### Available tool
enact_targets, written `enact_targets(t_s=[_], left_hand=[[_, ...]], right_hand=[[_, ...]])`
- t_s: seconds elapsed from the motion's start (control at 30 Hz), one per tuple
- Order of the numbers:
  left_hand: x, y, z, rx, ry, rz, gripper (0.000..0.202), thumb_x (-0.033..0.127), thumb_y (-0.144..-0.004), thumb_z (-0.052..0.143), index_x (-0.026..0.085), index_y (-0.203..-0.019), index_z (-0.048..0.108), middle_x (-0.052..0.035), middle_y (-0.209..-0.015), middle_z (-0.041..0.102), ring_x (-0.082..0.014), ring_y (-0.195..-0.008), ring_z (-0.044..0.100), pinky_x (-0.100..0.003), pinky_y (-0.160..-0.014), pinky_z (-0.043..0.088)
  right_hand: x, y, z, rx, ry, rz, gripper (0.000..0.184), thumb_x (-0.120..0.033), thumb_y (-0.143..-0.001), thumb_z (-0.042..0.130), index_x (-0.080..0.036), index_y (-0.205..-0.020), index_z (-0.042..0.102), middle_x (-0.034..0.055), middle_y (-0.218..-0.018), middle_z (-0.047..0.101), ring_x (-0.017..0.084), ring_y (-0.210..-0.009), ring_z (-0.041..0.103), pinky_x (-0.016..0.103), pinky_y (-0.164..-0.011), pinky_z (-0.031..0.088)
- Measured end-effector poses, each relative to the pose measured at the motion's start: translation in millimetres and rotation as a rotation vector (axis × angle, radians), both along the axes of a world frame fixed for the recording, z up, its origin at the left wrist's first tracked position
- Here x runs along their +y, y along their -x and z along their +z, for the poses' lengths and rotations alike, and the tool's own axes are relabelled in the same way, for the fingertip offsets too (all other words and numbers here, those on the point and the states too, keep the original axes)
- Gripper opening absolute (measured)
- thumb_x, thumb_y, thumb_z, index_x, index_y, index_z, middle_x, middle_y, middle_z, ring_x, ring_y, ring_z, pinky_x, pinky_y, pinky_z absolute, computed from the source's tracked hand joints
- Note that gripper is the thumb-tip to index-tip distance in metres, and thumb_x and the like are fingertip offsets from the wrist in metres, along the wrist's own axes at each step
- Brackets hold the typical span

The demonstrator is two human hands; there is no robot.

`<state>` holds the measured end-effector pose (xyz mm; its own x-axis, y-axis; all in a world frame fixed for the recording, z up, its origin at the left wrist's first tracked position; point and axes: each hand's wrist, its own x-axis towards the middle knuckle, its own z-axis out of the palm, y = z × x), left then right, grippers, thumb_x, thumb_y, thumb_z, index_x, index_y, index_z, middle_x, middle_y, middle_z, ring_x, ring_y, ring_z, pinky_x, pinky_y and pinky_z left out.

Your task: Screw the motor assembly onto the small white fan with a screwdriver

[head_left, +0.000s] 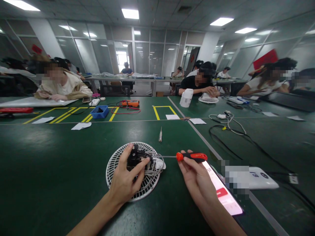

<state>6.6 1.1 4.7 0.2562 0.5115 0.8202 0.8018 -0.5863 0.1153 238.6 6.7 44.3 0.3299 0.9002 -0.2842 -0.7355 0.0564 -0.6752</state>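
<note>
A round white fan grille point(113, 178) lies on the green table, bearing a black motor assembly point(134, 154) with a white part and wires at its right. My left hand point(128, 177) is closed around the motor assembly, thumb and fingers on either side. In my right hand point(194, 177) is a red and black screwdriver point(194, 157), held level by its handle. Its shaft points left and reaches the motor assembly; the tip is hard to make out among the parts. A small clear-handled screwdriver point(160, 135) lies just beyond the grille.
A lit phone point(227, 193) lies beside my right forearm, with a white device point(261, 177) and black cables point(248, 144) further right. Beyond are a blue bin point(99, 112), an orange multimeter point(130, 103) and paper slips point(81, 126). Several people sit across the table.
</note>
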Motion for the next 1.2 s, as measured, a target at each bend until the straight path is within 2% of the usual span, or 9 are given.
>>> enact_targets(t_s=[0.17,0.23,0.43,0.6,0.77,0.93,1.03,1.13,1.2], left_hand=[[0.4,0.6,-0.8,-0.003,0.008,0.006,0.043,0.011,-0.085,0.072,0.029,-0.125,0.070,-0.0095,-0.170,0.019,-0.0372,-0.150,0.039,-0.057,-0.114,0.050],[1.1,1.0,-1.7,-0.007,0.008,0.004,0.044,0.011,-0.085,0.072,0.029,-0.125,0.070,-0.0096,-0.169,0.020,-0.0371,-0.150,0.039,-0.057,-0.114,0.050],[0.3,1.3,-1.5,-0.022,-0.003,0.007,0.043,0.010,-0.084,0.072,0.029,-0.123,0.071,-0.0095,-0.169,0.021,-0.0355,-0.150,0.040,-0.055,-0.114,0.052],[-0.9,1.0,-0.8,-0.009,-0.010,0.015,0.042,0.011,-0.085,0.072,0.029,-0.123,0.071,-0.0093,-0.168,0.022,-0.0354,-0.149,0.041,-0.054,-0.113,0.052],[-0.1,0.6,-1.5,-0.010,-0.007,0.011,0.043,0.010,-0.085,0.072,0.028,-0.124,0.070,-0.0090,-0.168,0.024,-0.0353,-0.147,0.043,-0.053,-0.112,0.054],[0.0,1.3,-0.3,-0.026,-0.012,0.005,0.040,0.010,-0.084,0.072,0.027,-0.121,0.071,-0.0084,-0.168,0.024,-0.0352,-0.147,0.044,-0.053,-0.112,0.054],[-1.0,2.1,0.1,-0.027,-0.010,0.006,0.039,0.010,-0.084,0.072,0.027,-0.120,0.072,-0.0086,-0.167,0.025,-0.0358,-0.147,0.044,-0.054,-0.112,0.053],[-1.5,2.5,0.2,-0.023,-0.007,0.004,0.041,0.010,-0.084,0.073,0.027,-0.121,0.071,-0.0089,-0.168,0.023,-0.0362,-0.147,0.043,-0.054,-0.113,0.053],[-1.6,2.5,0.0,-0.011,-0.004,0.002,0.043,0.010,-0.084,0.073,0.028,-0.122,0.070,-0.0090,-0.168,0.023,-0.0359,-0.148,0.042,-0.054,-0.112,0.053]], right_hand=[[-1.2,2.8,-1.5,-0.003,0.035,0.003,0.051,-0.025,-0.056,0.098,-0.023,-0.096,0.067,-0.0030,-0.087,0.073,0.016,-0.077,0.073,0.026,-0.067,0.064],[-0.6,2.3,-2.3,-0.018,0.014,0.003,0.051,-0.021,-0.055,0.097,-0.021,-0.096,0.067,-0.0026,-0.086,0.073,0.015,-0.077,0.073,0.025,-0.070,0.064],[-1.0,0.4,0.5,-0.023,0.011,-0.016,0.055,-0.003,-0.049,0.084,-0.020,-0.098,0.066,0.0027,-0.097,0.077,0.021,-0.103,0.073,0.035,-0.094,0.062],[-4.1,2.3,4.0,0.006,0.015,0.005,0.052,-0.007,-0.051,0.083,-0.022,-0.098,0.065,0.0022,-0.098,0.075,0.020,-0.101,0.074,0.035,-0.091,0.062],[-1.4,2.4,1.2,-0.034,0.044,-0.023,0.042,-0.022,-0.063,0.091,-0.023,-0.097,0.064,-0.0038,-0.089,0.070,0.014,-0.083,0.072,0.026,-0.074,0.063],[0.4,0.2,0.8,-0.034,0.038,-0.023,0.055,-0.007,-0.057,0.085,-0.021,-0.105,0.063,0.0008,-0.097,0.075,0.018,-0.097,0.074,0.032,-0.090,0.062],[-1.0,-1.1,0.9,-0.048,0.020,0.003,0.055,-0.006,-0.057,0.081,-0.022,-0.106,0.061,0.0020,-0.100,0.075,0.020,-0.105,0.073,0.036,-0.096,0.060],[-2.4,-0.6,-0.3,-0.088,0.001,-0.006,0.055,-0.011,-0.058,0.085,-0.024,-0.106,0.060,-0.0004,-0.096,0.075,0.020,-0.101,0.074,0.035,-0.092,0.061],[-2.9,0.9,-1.5,-0.120,0.024,-0.027,0.060,-0.017,-0.058,0.092,-0.024,-0.108,0.061,-0.0025,-0.089,0.074,0.017,-0.089,0.074,0.029,-0.080,0.062]])
